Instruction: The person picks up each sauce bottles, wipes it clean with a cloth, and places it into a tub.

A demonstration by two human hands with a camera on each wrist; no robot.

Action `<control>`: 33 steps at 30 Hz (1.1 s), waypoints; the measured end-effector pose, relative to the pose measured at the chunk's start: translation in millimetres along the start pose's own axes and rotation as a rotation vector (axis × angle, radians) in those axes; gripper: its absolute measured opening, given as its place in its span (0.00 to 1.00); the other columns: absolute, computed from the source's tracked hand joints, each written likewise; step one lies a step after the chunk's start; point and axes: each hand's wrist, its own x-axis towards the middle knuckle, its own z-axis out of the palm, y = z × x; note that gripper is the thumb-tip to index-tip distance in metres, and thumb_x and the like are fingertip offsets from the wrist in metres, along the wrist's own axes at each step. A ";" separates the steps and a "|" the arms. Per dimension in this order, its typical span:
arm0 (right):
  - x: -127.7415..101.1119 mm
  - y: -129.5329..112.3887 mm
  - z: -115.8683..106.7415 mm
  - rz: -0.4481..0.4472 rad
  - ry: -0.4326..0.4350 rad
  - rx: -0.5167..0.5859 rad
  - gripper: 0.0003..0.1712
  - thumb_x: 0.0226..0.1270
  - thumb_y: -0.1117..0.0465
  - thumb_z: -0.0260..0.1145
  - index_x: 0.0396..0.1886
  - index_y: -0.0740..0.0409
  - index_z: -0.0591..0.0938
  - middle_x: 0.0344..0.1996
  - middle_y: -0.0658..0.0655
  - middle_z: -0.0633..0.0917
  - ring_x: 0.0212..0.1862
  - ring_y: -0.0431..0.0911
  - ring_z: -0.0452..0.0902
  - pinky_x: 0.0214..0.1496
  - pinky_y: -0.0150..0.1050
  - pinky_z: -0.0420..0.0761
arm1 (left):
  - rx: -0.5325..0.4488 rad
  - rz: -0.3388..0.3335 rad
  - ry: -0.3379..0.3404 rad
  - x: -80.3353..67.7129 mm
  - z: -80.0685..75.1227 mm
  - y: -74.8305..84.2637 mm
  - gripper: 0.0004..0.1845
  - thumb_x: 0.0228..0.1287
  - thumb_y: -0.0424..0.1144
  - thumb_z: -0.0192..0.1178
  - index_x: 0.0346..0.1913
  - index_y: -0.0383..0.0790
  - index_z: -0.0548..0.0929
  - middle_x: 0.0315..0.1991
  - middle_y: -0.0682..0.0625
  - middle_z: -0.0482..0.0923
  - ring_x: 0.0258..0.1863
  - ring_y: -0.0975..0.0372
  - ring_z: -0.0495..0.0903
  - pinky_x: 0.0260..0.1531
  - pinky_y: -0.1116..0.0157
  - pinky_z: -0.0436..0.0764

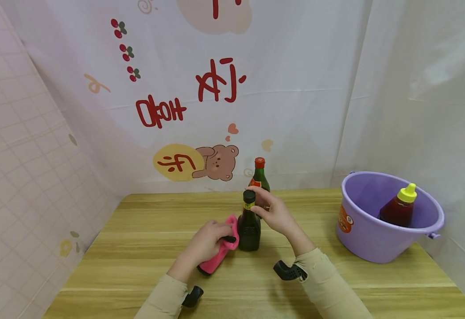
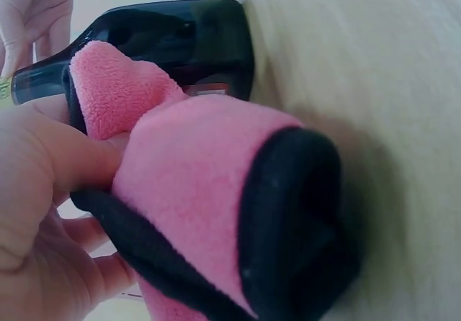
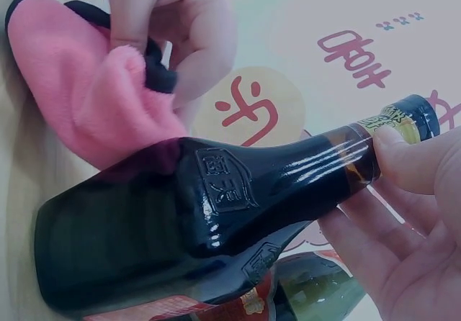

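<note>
Your left hand (image 1: 203, 245) grips a pink cloth with black trim (image 1: 221, 252), fingers and thumb curled round it, and presses its upper fold against the side of the dark bottle (image 1: 249, 226) just to the right of that hand. The bottle stands upright on the wooden table (image 1: 137, 248), between your two hands. Your right hand (image 1: 274, 213) pinches the bottle's neck below the black cap — thumb and fingertips closed on it. Directly behind that hand stands a green bottle with a red cap (image 1: 259, 173). Well off to its right sits a purple bucket (image 1: 376, 246) — a yellow-capped red bottle (image 1: 399, 207) leans inside.
</note>
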 end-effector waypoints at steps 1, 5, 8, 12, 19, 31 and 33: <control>0.0 -0.2 -0.1 0.000 0.001 0.000 0.29 0.64 0.77 0.64 0.66 0.65 0.73 0.45 0.65 0.85 0.47 0.57 0.83 0.48 0.54 0.81 | 0.008 -0.005 -0.016 -0.3 1.1 -0.2 0.14 0.50 0.19 0.66 0.31 0.43 0.82 0.30 0.55 0.82 0.32 0.62 0.79 0.42 0.61 0.76; 0.3 -0.7 0.1 0.002 0.004 -0.005 0.29 0.64 0.77 0.64 0.65 0.63 0.74 0.44 0.65 0.85 0.46 0.57 0.83 0.47 0.54 0.81 | 0.047 -0.010 -0.071 -2.2 4.1 0.8 0.14 0.47 0.21 0.70 0.31 0.44 0.82 0.30 0.55 0.81 0.29 0.62 0.75 0.39 0.62 0.75; 0.6 -0.6 0.6 0.005 0.005 -0.010 0.29 0.64 0.77 0.64 0.65 0.61 0.74 0.44 0.64 0.85 0.45 0.56 0.83 0.47 0.53 0.81 | 0.058 -0.015 -0.096 -3.5 5.5 2.0 0.15 0.46 0.21 0.72 0.31 0.43 0.82 0.31 0.54 0.82 0.29 0.61 0.74 0.37 0.62 0.74; 1.0 0.3 1.0 0.003 0.010 -0.017 0.29 0.64 0.77 0.64 0.65 0.62 0.74 0.43 0.64 0.84 0.42 0.55 0.82 0.44 0.53 0.81 | 0.064 -0.043 -0.126 -2.9 7.0 2.8 0.14 0.47 0.23 0.72 0.32 0.44 0.84 0.31 0.54 0.83 0.28 0.60 0.73 0.35 0.62 0.74; 1.1 -0.5 0.8 -0.004 0.009 -0.024 0.29 0.64 0.76 0.65 0.65 0.62 0.74 0.42 0.62 0.85 0.42 0.53 0.81 0.44 0.50 0.81 | 0.093 -0.093 -0.193 1.2 7.0 4.7 0.15 0.48 0.22 0.71 0.32 0.47 0.85 0.29 0.58 0.82 0.27 0.63 0.70 0.33 0.65 0.72; -1.6 0.3 0.3 -0.012 -0.001 -0.003 0.29 0.65 0.76 0.64 0.66 0.63 0.73 0.43 0.64 0.84 0.44 0.55 0.83 0.46 0.52 0.81 | 0.076 -0.133 -0.189 -3.4 -0.3 4.9 0.18 0.43 0.20 0.70 0.30 0.47 0.81 0.27 0.57 0.79 0.25 0.63 0.70 0.33 0.63 0.74; -1.7 0.3 0.2 -0.014 0.000 -0.003 0.29 0.65 0.76 0.63 0.66 0.63 0.73 0.43 0.64 0.84 0.44 0.55 0.82 0.46 0.52 0.81 | 0.078 -0.133 -0.146 -4.1 -5.1 3.2 0.17 0.44 0.20 0.69 0.29 0.46 0.80 0.26 0.56 0.78 0.25 0.62 0.70 0.33 0.63 0.74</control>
